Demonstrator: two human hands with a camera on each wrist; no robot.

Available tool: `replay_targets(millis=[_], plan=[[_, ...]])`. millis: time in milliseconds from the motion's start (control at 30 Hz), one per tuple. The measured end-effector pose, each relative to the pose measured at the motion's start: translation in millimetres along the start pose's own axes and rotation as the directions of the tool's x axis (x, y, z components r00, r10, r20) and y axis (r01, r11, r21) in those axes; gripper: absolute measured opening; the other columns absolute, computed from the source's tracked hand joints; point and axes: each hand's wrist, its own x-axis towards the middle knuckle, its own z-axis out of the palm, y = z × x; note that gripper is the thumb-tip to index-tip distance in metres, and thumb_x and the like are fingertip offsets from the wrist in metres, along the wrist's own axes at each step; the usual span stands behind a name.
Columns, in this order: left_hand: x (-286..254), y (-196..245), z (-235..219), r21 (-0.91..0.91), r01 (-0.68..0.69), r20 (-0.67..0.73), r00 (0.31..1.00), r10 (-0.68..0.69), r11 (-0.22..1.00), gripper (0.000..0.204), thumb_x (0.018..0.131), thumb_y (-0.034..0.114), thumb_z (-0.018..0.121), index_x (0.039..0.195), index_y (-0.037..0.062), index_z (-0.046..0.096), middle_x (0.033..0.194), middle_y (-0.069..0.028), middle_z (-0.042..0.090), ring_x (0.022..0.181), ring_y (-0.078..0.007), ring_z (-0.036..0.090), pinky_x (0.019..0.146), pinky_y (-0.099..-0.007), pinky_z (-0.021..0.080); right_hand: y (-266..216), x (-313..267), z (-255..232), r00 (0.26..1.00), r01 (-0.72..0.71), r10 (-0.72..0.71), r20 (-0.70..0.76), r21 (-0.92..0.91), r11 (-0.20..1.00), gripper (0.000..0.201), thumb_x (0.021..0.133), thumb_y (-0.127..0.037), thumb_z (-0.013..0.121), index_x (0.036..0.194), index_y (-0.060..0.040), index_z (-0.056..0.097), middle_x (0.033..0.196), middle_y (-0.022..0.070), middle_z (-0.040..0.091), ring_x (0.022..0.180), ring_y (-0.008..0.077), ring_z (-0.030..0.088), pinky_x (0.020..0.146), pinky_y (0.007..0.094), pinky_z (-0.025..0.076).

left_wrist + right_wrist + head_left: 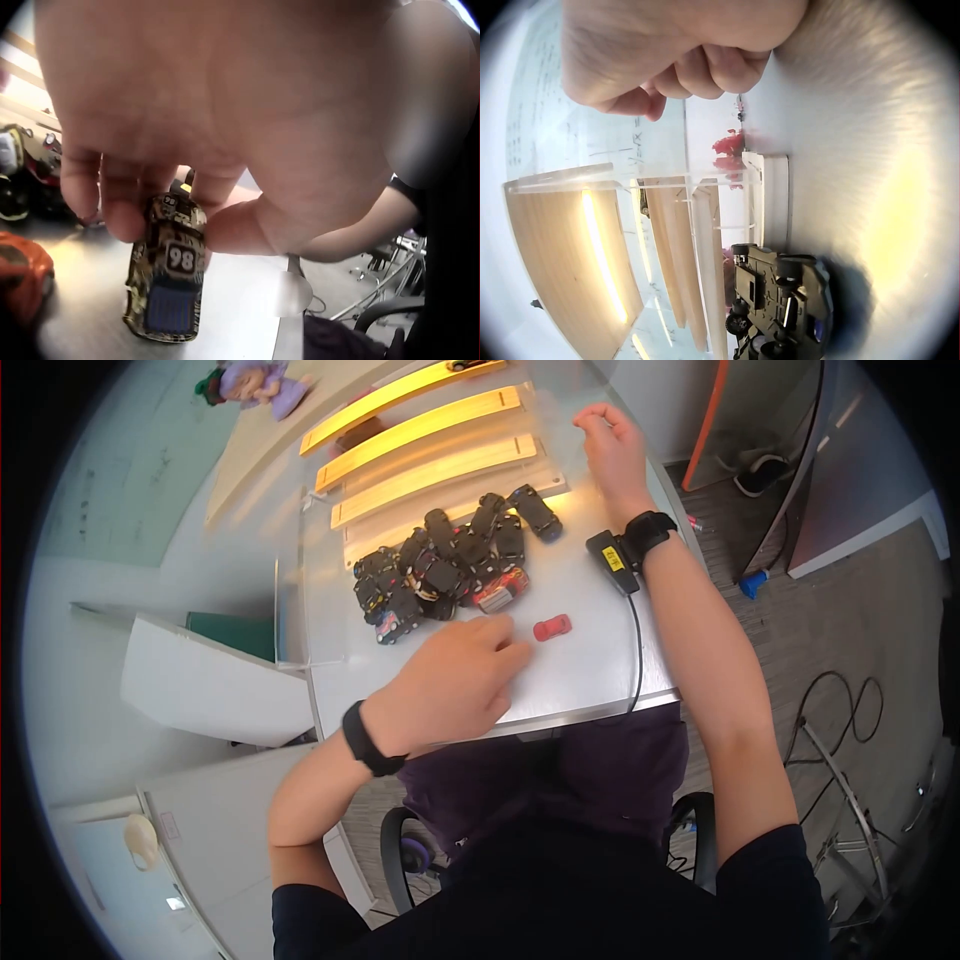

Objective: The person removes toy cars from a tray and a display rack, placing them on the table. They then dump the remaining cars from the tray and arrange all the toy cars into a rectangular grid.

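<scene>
While our left hand (447, 672) pinches a camouflage toy car (166, 270) between thumb and fingers, our right hand (614, 455) is well apart from it, near the far right of the metal table (595, 665), its fingers folded in toward the palm with nothing visible in them. We find the camouflage car beneath the left palm, over the tabletop; we cannot tell whether its wheels touch. Its long axis runs nearly upright in the left wrist view, the top end leaning slightly right. The roof faces the wrist camera, so we read its "98" right way up, and the end with the ribbed blue panel points down the view, away from the fingers. We cannot be sure which end is the nose.

Its body is a rounded oblong, glossy, patterned in brown and black. Just beside the left fingers, a smooth red toy car (552, 627) lies mostly sideways to us, its right end slightly farther away. Beyond, we see a jumbled pile of toy cars (440, 565), many black, with an orange-red car (502, 591) at its near edge. Behind these stretch long, gently curved wooden boards (435, 482), pale-grained and brightly lit, while the brushed metal tabletop gives back a soft glare.
</scene>
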Motion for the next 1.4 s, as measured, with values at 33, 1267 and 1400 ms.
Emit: replay_targets(millis=[33,1267,1400], plan=[[1.6,1.2,10.0,0.013,0.006,-0.077,0.997,-0.005,1.0,0.039,0.084,-0.004,0.069,0.12,0.007,0.065,0.107,-0.0133,0.06,0.097,-0.0356,0.064,0.081,-0.045,0.054,0.0,0.5,-0.5,1.0,-0.02,0.02,0.004,-0.003,1.0,0.016,0.101,-0.021,0.07,0.095,-0.0069,0.073,0.066,-0.0078,0.057,0.062,0.0023,0.041,0.059,0.0278,0.032],[133.8,-221.6,-136.1,0.206,0.386,-0.569,0.795,-0.21,0.899,0.042,0.109,0.038,0.066,0.124,-0.0011,0.07,0.087,-0.0118,0.076,0.073,-0.0217,0.078,0.073,-0.0372,0.058,-8.0,-6.0,1.7,0.999,-0.002,0.001,0.042,0.02,1.0,0.012,0.102,-0.016,0.066,0.096,-0.0058,0.067,0.063,-0.0088,0.052,0.062,0.0019,0.033,0.059,0.0276,0.027],[135.5,-230.2,-133.9,0.237,0.31,-0.601,0.791,-0.112,0.921,0.045,0.109,0.041,0.065,0.12,-0.0021,0.072,0.085,-0.012,0.076,0.071,-0.0221,0.077,0.072,-0.037,0.058,-8.5,-6.1,2.0,0.999,-0.004,0.003,0.042,0.026,1.0,0.012,0.103,-0.016,0.067,0.096,-0.0057,0.067,0.063,-0.0088,0.052,0.062,0.0019,0.033,0.058,0.0282,0.027]])
